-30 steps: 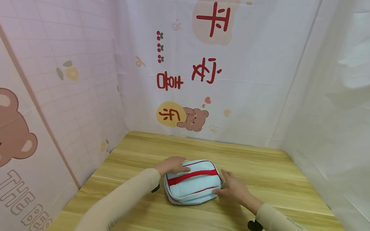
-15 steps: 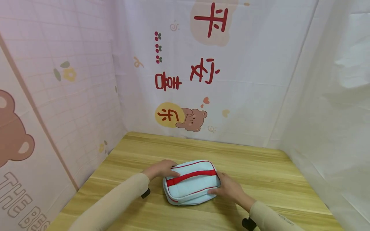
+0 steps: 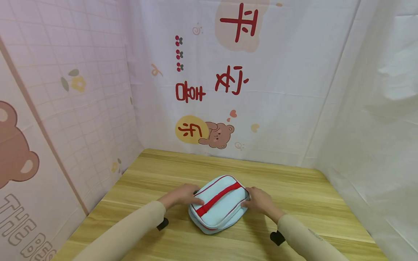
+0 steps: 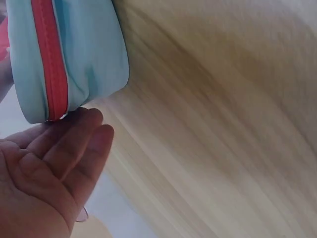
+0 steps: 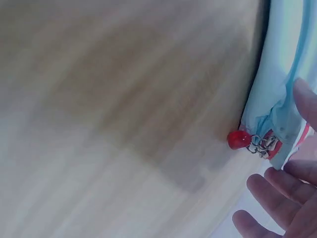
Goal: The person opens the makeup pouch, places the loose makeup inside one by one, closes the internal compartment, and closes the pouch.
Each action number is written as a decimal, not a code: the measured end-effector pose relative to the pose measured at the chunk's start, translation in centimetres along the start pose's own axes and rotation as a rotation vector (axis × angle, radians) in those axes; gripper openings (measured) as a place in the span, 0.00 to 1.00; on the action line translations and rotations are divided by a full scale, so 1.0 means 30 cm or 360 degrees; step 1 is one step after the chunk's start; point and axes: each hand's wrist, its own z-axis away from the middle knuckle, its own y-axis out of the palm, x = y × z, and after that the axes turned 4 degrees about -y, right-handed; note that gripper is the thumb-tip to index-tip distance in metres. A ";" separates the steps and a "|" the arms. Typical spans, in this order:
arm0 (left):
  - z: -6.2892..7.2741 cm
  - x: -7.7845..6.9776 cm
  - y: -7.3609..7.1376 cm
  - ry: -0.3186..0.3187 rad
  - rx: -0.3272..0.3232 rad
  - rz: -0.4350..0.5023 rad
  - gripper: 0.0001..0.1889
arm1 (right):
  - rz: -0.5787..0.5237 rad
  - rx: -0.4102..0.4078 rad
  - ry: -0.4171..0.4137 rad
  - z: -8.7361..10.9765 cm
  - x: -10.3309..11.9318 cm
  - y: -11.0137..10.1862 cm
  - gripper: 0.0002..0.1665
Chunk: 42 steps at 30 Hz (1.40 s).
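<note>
A pale blue zip pouch (image 3: 222, 209) with red piping lies on the table, a red strap handle (image 3: 219, 198) across its top. My left hand (image 3: 183, 194) holds its left end, thumb on top and fingers against the end. In the left wrist view, those bent fingers (image 4: 81, 144) touch the pouch beside a red band (image 4: 52, 64). At the opposite end my right hand (image 3: 261, 200) grips the pouch between thumb and fingers. The right wrist view shows a red bead charm (image 5: 238, 139) on a small metal chain (image 5: 260, 145) at that end; some right fingers are spread away from the fabric.
The wood-grain table (image 3: 281, 177) is bounded by a printed white cloth (image 3: 281, 90) at the back, with more cloth at the left and right sides. Black wrist straps (image 3: 277, 237) show below both sleeves.
My left hand has shifted from over the pouch to its left end, and the right hand has closed on the right end. The pouch has turned counterclockwise, right end farther back.
</note>
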 end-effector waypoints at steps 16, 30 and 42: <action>0.058 -0.066 0.028 0.0099 0.0082 0.0074 0.12 | 0.0117 0.0006 0.0196 -0.060 -0.008 -0.026 0.32; -0.121 -0.046 -0.032 -0.0089 -0.0165 -0.0028 0.34 | -0.0165 -0.0122 0.0150 0.049 0.157 0.004 0.49; -0.224 -0.118 -0.012 -0.0168 -0.0192 -0.0086 0.37 | -0.0217 -0.0187 0.0233 0.129 0.293 0.091 0.71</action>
